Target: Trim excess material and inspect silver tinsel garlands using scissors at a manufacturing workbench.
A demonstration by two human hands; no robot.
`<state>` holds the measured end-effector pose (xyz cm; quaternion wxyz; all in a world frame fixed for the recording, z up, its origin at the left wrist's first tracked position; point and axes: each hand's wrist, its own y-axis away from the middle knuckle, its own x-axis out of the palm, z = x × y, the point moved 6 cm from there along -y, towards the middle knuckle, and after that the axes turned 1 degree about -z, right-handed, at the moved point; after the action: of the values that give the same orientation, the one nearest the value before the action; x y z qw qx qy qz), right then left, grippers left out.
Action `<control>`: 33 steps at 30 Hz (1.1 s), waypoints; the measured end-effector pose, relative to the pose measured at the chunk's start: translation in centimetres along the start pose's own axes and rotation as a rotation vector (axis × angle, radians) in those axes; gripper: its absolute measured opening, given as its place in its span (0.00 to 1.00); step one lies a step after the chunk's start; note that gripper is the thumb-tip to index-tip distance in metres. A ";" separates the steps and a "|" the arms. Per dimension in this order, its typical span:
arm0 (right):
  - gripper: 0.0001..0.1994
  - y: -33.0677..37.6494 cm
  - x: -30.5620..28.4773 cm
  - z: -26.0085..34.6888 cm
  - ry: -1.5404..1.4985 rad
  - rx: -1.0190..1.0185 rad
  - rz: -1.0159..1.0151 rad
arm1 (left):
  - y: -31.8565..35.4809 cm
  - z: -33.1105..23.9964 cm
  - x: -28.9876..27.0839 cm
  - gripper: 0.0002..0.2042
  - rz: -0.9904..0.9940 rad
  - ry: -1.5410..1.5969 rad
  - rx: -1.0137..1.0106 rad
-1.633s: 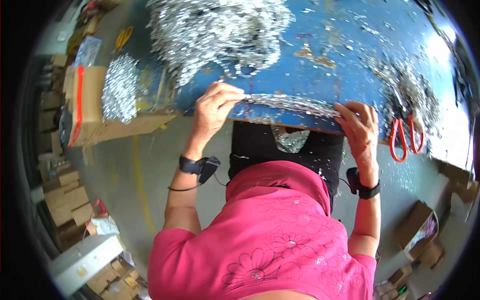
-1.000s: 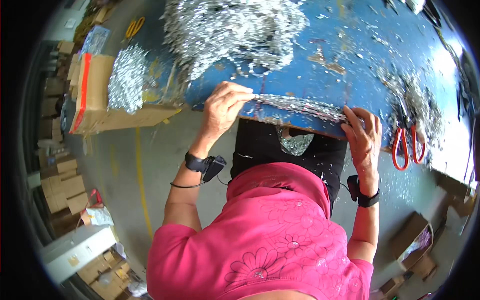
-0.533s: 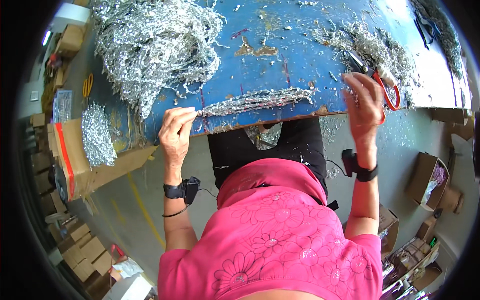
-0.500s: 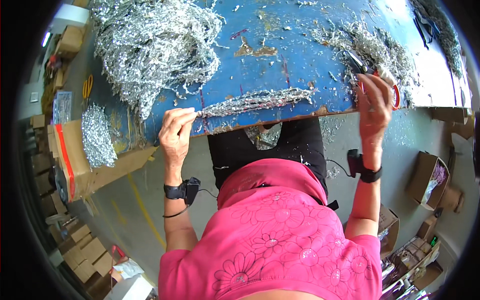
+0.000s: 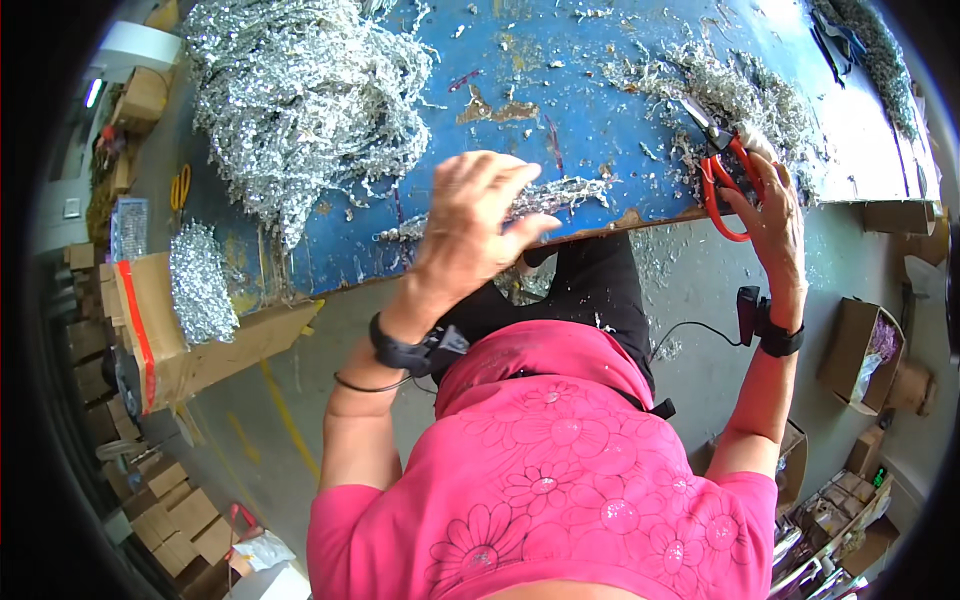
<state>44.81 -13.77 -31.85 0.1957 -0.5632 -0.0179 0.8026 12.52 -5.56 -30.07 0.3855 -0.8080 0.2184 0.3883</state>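
Observation:
My left hand (image 5: pixel 478 222) hovers over the table's near edge with its fingers spread and nothing held in them. Under and beyond it lies a narrow bundle of silver tinsel strands (image 5: pixel 578 192), partly covered by the hand. At the right, my right hand (image 5: pixel 776 218) has its thumb and fingers around a handle of the red-handled scissors (image 5: pixel 716 190). The scissor blades point away from me, toward loose tinsel scraps (image 5: pixel 760 92). Some of the right fingers are hidden behind the handle. A small white thing (image 5: pixel 757 140) sits beside the scissors; its kind is unclear.
A large heap of silver tinsel (image 5: pixel 305 110) covers the far left of the blue table (image 5: pixel 490 60). Left of it are yellow-handled scissors (image 5: pixel 180 187) and a cardboard box (image 5: pixel 160 340) with a tinsel bunch (image 5: pixel 202 283) over it. Another open box (image 5: pixel 860 355) stands on the floor at right.
My left hand has left the bundle's left end and swung right above it, fingers spreading. My right hand has shifted slightly right, and the red scissor handles have turned and show more clearly.

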 end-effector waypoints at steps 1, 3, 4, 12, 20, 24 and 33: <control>0.29 -0.2 0.0 -0.1 -0.010 -0.018 0.016 | -0.3 -0.4 1.0 0.21 0.008 -0.023 -0.022; 0.29 -0.4 0.0 -0.3 -0.024 -0.030 0.028 | -0.3 -0.6 2.5 0.18 0.019 -0.079 -0.041; 0.28 -0.5 -0.1 -0.3 -0.026 -0.025 0.040 | -0.1 -0.5 2.9 0.18 0.023 -0.081 -0.035; 0.26 0.7 -1.3 -2.6 -0.257 -0.007 -0.146 | 0.6 -1.1 4.0 0.11 -0.065 -0.074 -0.027; 0.28 10.2 3.9 5.4 -1.862 0.718 0.525 | 0.6 -0.7 3.7 0.10 -0.107 -0.059 -0.039; 0.34 14.4 5.3 9.6 -1.700 0.537 0.835 | 0.6 -0.1 3.4 0.09 -0.109 0.005 -0.084; 0.48 13.4 6.4 12.7 -0.945 0.145 0.861 | 0.1 -2.5 2.0 0.12 -0.207 -0.193 0.001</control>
<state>27.46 -21.55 -36.35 -0.1352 -0.0909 0.1797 0.9701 14.84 -7.67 -30.75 0.4433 -0.7849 0.0959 0.4221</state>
